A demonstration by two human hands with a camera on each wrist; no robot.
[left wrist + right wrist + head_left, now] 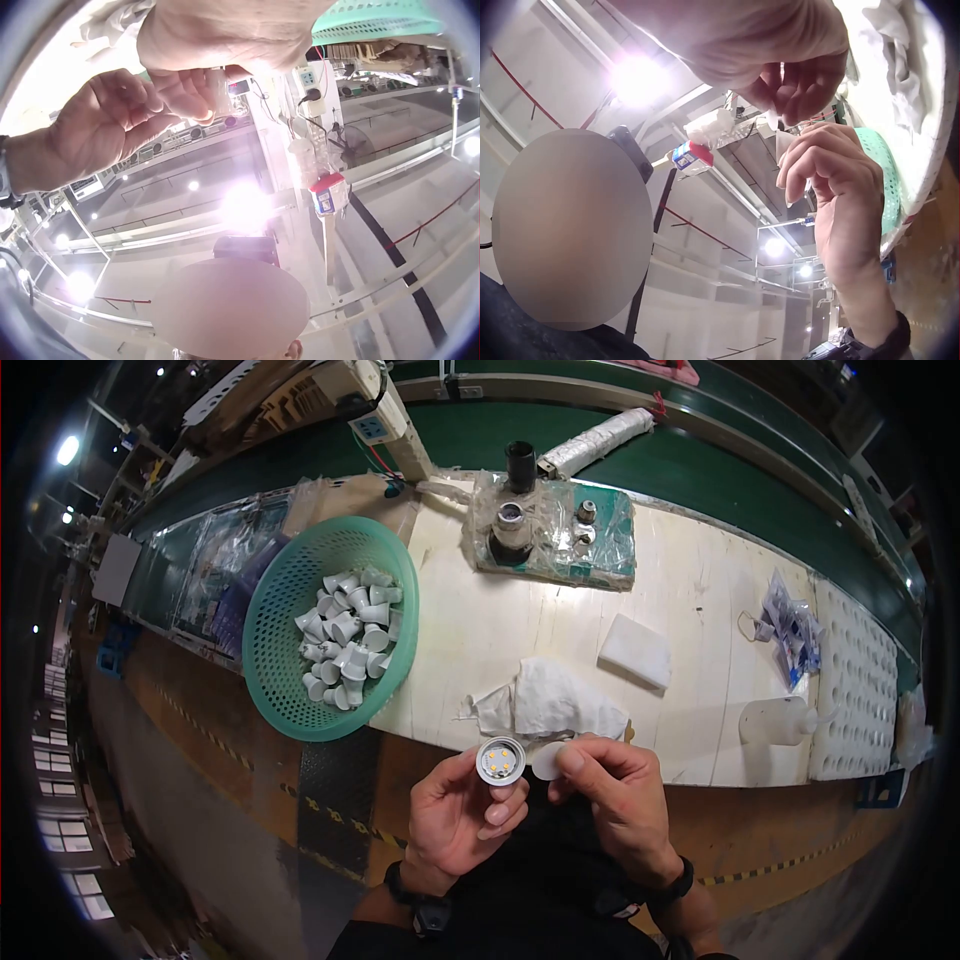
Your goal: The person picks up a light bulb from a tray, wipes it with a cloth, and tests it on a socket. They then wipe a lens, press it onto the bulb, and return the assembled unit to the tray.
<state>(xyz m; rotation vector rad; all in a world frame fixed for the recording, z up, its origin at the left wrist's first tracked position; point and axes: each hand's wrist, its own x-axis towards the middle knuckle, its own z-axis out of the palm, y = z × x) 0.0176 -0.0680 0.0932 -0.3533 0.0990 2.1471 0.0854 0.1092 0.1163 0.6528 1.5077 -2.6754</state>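
Observation:
In the head view my left hand (452,812) grips a small white LED lamp housing (500,761), its open round face turned up toward the camera. Several yellow LED chips show on the board inside. Just to the right, my right hand (622,790) pinches a thin white disc (546,762) between thumb and fingers, its edge close to the housing's rim. In the right wrist view the white housing (784,144) sits in the fingers of the left hand (840,180), below the right hand (772,45). The left wrist view shows both hands close together, the housing mostly hidden by fingers.
A green basket (262,620) of white lamp housings (350,628) stands left. On the worktable (450,630) are a white cloth (565,702), a white foam block (636,651), a plastic-wrapped fixture (610,565), a white bottle (775,721) and a holed white tray (858,680).

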